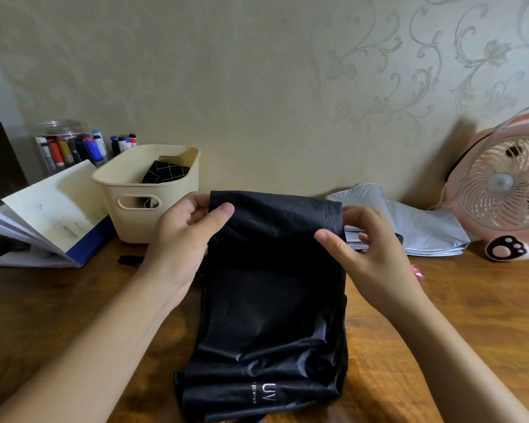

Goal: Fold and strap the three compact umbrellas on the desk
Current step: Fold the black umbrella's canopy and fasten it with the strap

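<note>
Both our left hand (180, 236) and right hand (364, 251) pinch the black umbrella (272, 300), cropped at 6 o'clock, on the wooden desk (58, 315); wallpaper (226, 71) at 12 o'clock.

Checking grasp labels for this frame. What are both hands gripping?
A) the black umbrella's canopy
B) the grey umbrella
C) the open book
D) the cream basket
A: the left hand and right hand each pinch the top edge of the black umbrella, thumbs in front of the fabric; the grey umbrella lies farther back.
</note>
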